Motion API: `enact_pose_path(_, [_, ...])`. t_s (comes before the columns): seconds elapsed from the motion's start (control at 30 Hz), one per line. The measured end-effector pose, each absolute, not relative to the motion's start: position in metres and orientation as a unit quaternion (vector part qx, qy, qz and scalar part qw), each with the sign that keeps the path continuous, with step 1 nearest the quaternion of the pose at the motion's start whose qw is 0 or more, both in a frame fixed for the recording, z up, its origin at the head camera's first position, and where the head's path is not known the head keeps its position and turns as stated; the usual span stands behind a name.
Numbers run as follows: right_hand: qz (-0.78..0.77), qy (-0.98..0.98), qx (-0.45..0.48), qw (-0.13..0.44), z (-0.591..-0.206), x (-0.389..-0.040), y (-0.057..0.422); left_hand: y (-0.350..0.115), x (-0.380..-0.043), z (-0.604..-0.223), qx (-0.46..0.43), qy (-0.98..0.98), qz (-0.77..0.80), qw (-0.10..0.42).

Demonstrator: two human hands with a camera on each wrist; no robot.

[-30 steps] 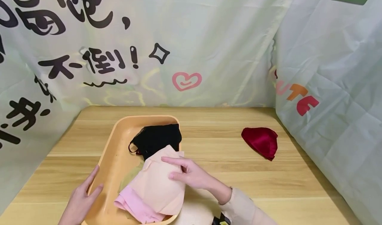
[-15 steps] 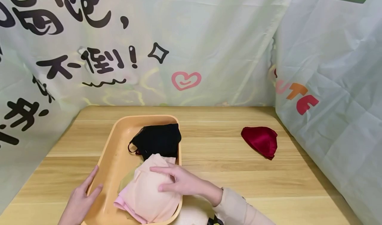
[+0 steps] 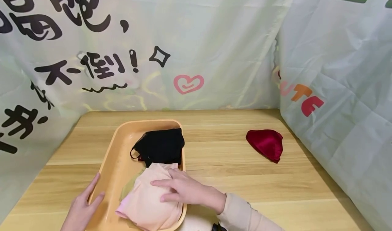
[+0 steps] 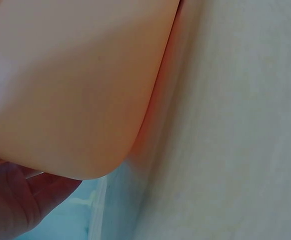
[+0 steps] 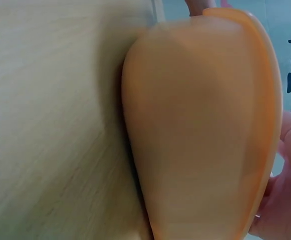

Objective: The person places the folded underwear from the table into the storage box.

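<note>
In the head view an orange plastic tray (image 3: 107,156) stands at the left of the table. My left hand (image 3: 81,203) holds its left rim, thumb on the inner side, the other fingers outside. My right hand (image 3: 183,188) lies with fingers spread on a pale pink folded bra (image 3: 153,203) at the tray's near right. Beneath that bra peeks a lilac cloth edge (image 3: 122,207), beside an olive cloth (image 3: 130,186). A black folded garment (image 3: 162,144) with a thin strap loop lies behind. Both wrist views mostly show the tray's outer wall (image 4: 75,100).
A dark red satin folded bra (image 3: 265,144) lies on the wooden table (image 3: 223,152) at the right. Printed pale curtains (image 3: 220,47) hang at the back and sides. A white rounded thing (image 3: 199,220) shows at the near edge, by the right sleeve.
My right hand has moved left and slightly down, bringing the pale pink bra further into the tray, over most of the lilac cloth. My left hand stays at the rim.
</note>
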State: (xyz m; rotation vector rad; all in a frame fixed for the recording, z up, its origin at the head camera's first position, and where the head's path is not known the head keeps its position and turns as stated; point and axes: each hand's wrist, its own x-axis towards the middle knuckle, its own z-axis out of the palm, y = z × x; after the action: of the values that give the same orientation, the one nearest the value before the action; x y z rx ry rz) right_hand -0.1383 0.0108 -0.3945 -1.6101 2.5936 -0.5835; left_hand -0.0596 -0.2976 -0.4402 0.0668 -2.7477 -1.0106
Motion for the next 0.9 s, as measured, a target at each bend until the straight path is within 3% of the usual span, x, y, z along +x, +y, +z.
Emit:
enact_pose_path(0.3, [-0.144, 0.848, -0.509, -0.038, -0.398, -0.133, 0.013, -0.299, -0.060, -0.442, 0.030, -0.934, -0.343, 0.097])
enact_pose_path(0.67, [-0.221, 0.850, -0.477, 0.011, -0.395, -0.135, 0.018, -0.296, -0.059, -0.440, 0.032, -0.935, -0.340, 0.098])
enact_pose_path(0.9, [-0.262, 0.833, -0.488, 0.004, -0.392, -0.139, 0.024, -0.297, -0.059, -0.441, 0.029, -0.934, -0.339, 0.107])
